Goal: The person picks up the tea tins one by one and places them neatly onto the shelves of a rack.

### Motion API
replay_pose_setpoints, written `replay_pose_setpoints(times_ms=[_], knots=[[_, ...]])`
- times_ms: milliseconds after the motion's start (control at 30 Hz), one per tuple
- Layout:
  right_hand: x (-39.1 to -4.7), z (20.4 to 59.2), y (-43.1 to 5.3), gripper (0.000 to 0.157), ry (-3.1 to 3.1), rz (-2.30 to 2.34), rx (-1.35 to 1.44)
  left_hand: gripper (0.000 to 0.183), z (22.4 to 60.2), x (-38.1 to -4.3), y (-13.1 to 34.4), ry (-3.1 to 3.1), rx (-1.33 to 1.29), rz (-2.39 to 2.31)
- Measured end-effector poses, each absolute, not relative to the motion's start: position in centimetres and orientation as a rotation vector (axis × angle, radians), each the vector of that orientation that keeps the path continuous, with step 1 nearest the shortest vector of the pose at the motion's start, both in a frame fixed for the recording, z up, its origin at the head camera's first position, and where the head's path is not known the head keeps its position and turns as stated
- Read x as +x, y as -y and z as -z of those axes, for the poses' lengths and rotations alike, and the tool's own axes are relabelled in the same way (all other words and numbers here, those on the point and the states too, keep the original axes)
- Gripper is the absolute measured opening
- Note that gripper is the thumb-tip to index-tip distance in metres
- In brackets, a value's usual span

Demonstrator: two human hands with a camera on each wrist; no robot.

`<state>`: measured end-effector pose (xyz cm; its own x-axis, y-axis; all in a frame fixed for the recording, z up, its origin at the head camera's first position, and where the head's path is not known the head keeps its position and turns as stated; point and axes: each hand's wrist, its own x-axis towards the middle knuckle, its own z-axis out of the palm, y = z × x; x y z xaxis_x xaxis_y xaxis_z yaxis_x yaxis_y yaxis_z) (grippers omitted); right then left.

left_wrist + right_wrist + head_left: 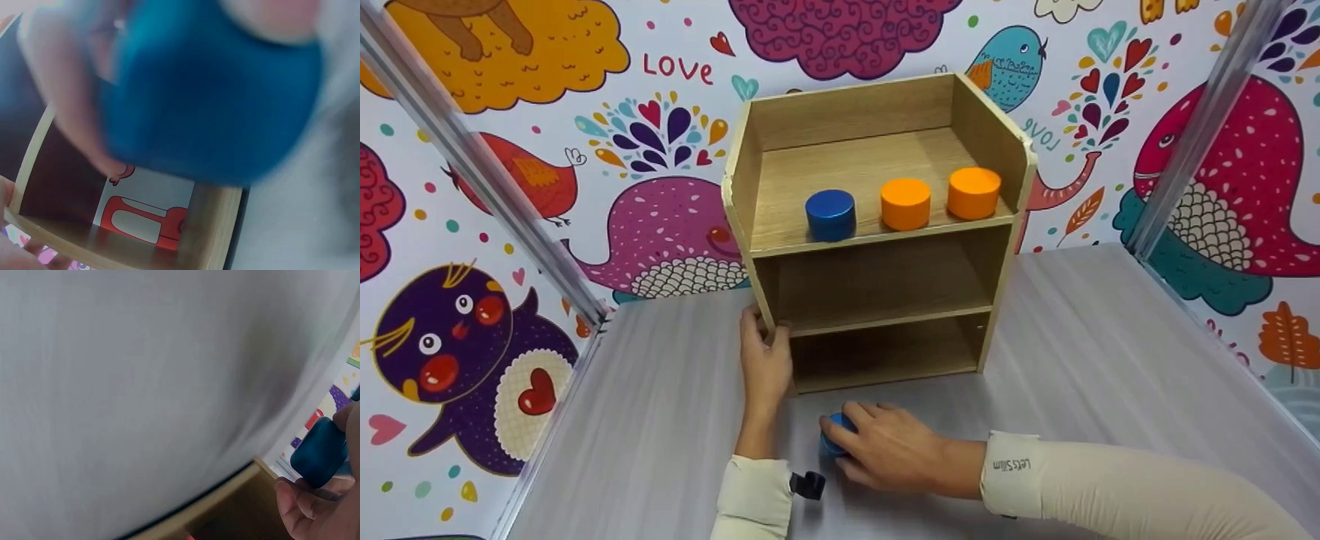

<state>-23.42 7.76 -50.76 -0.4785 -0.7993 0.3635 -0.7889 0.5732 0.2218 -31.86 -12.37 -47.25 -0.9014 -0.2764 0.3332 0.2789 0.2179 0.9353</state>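
My right hand (892,448) grips a small blue round container (831,442) just in front of the wooden shelf unit (870,319), close over the table. That container (208,112) looms large and blurred in the left wrist view, with right-hand fingers around it. Thumb and fingers of the right hand also show on the container (316,455) in the right wrist view. My left hand (766,360) holds the unit's left side panel near the bottom, thumb in front and fingers behind. On the top shelf stand a dark blue round container (831,216) and two orange ones (905,204).
Below the top shelf, the unit has a middle compartment (885,285) and a bottom compartment (885,352). Grey wood-grain table surface (1080,360) extends on both sides. Printed cartoon panels (660,150) with metal posts (1207,127) enclose the back and sides.
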Motion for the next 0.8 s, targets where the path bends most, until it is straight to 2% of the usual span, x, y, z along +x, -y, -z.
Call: replay_pose_setpoints(times_ms=[433, 800], knots=[[-24.2, 47.0, -8.2, 0.051, 2.414, 0.047, 1.202, 0.038, 46.8, -31.8, 12.3, 2.082, -0.005, 1.714], [-24.3, 44.5, -7.8, 0.049, 2.413, -0.323, 1.177, 0.039, 47.1, -31.5, 12.3, 2.067, -0.04, 1.716]])
